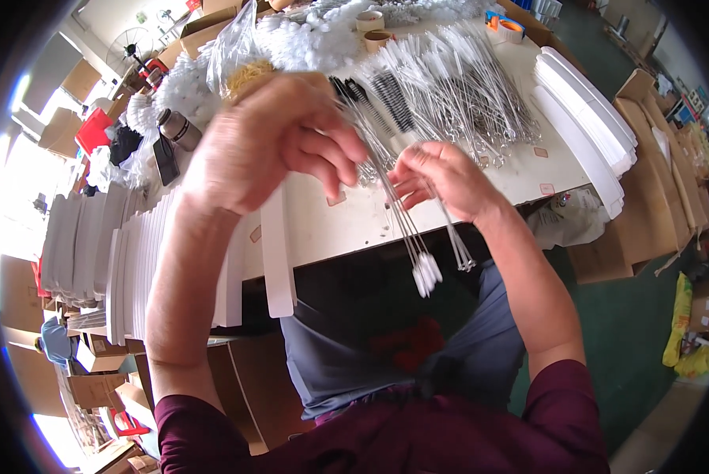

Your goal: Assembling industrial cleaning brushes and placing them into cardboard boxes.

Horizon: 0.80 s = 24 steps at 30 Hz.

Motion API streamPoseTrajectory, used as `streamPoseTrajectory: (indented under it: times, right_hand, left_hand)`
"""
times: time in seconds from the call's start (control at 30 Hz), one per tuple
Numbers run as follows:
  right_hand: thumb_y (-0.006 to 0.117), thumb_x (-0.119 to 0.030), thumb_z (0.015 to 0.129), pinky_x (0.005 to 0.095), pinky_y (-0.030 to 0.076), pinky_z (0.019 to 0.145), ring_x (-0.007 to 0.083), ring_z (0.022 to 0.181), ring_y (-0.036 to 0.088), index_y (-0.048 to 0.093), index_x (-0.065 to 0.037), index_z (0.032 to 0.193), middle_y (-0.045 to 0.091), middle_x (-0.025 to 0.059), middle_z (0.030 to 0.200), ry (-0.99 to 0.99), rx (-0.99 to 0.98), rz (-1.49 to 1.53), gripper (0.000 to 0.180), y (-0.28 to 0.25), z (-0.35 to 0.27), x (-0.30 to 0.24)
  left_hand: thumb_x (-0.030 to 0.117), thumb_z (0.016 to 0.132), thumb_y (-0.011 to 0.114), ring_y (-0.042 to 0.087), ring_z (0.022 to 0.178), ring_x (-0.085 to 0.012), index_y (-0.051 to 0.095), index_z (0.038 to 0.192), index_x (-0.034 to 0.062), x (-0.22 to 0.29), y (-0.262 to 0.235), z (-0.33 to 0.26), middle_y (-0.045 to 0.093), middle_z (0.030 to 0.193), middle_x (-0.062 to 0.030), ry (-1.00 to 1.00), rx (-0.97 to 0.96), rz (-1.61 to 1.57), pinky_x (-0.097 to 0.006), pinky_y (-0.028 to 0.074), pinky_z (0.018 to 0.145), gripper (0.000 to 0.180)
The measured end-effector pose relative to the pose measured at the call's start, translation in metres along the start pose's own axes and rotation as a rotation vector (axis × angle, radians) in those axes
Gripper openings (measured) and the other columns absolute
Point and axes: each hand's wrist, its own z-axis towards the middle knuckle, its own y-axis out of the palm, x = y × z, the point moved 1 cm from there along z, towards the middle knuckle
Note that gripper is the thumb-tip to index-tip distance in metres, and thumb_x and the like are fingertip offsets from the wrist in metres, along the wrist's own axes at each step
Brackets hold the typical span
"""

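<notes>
Both hands are raised over the near edge of the table (pixel 528 170), each grip closed on thin wire brushes. Left hand (pixel 271 138) is curled into a loose fist around the upper part of a brush bundle (pixel 406 229); the wires slant down and to the right from under its fingers, and their white fluffy tips (pixel 426 272) hang below the table edge, over the person's lap. Right hand (pixel 445 182) sits just beside the bundle, its fingers pinched on a single brush (pixel 453 233) whose twisted end (pixel 466 265) also points down, near the white tips but apart from them.

Left hand blocks much of the table behind it, including part of a clear bag (pixel 240 47) with something yellowish inside. Beyond the hands a broad brush pile (pixel 457 79) lies spread across the table, some with black bristles. White fluffy stuff (pixel 315 35) is heaped at the far side, with tape rolls (pixel 374 28) next to it. Stacked white strips (pixel 584 118) lie along the right edge, and more white strips (pixel 117 261) fan out on the left, one (pixel 277 253) jutting over the near edge. Cardboard boxes (pixel 655 197) stand on the green floor (pixel 631 340) at right.
</notes>
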Motion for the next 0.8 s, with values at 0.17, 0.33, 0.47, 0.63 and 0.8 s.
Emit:
streamPoseTrajectory:
  times: [0.17, 0.33, 0.47, 0.63, 0.8]
  right_hand:
    - [0.046, -0.033, 0.112, 0.039, 0.065, 0.075, 0.0275, 0.087, 0.077, 0.061, 0.003, 0.107, 0.074, 0.0208, 0.1, 0.059, -0.2, 0.197, 0.039, 0.039, -0.038, 0.019]
    - [0.046, -0.034, 0.112, 0.036, 0.064, 0.068, 0.0249, 0.076, 0.075, 0.061, 0.002, 0.105, 0.074, 0.017, 0.089, 0.107, -0.119, 0.171, 0.04, 0.039, -0.063, 0.043]
    - [0.046, -0.032, 0.112, 0.0296, 0.057, 0.057, 0.017, 0.063, 0.069, 0.063, 0.001, 0.102, 0.071, 0.0117, 0.081, 0.096, -0.039, 0.101, 0.038, 0.045, -0.078, 0.05]
    - [0.048, -0.031, 0.112, 0.0239, 0.045, 0.047, 0.0085, 0.053, 0.057, 0.065, 0.0, 0.101, 0.067, 0.0061, 0.072, 0.055, -0.001, -0.018, 0.038, 0.048, -0.09, 0.056]
    - [0.048, -0.034, 0.112, 0.0221, 0.039, 0.049, 0.0049, 0.054, 0.049, 0.067, -0.001, 0.103, 0.061, 0.0011, 0.069, 0.073, 0.039, -0.07, 0.039, 0.052, -0.102, 0.063]
  left_hand:
    - [0.014, 0.097, 0.055, 0.073, 0.063, -0.0265, 0.058, 0.091, -0.003, -0.031, 0.016, 0.002, 0.072, 0.078, -0.0186, -0.235, -0.03, 0.224, -0.035, 0.059, 0.05, 0.019]
    - [0.004, 0.094, 0.062, 0.07, 0.062, -0.0174, 0.057, 0.091, -0.0018, -0.044, 0.013, -0.011, 0.071, 0.076, -0.0113, -0.179, -0.058, 0.724, -0.03, 0.056, 0.052, 0.008]
    - [0.0, 0.088, 0.063, 0.068, 0.062, -0.0126, 0.067, 0.096, -0.0033, -0.061, 0.011, -0.02, 0.069, 0.073, -0.0108, 0.272, -0.009, 1.187, -0.03, 0.054, 0.058, 0.009]
    - [0.004, 0.09, 0.064, 0.069, 0.063, -0.0138, 0.071, 0.098, -0.004, -0.065, 0.014, -0.024, 0.07, 0.073, -0.012, 0.16, 0.052, 1.13, -0.029, 0.055, 0.059, 0.013]
    - [0.012, 0.095, 0.068, 0.071, 0.062, -0.0185, 0.07, 0.094, -0.0082, -0.075, -0.003, -0.021, 0.072, 0.077, -0.0138, -0.325, 0.08, 0.511, -0.028, 0.057, 0.05, 0.02]
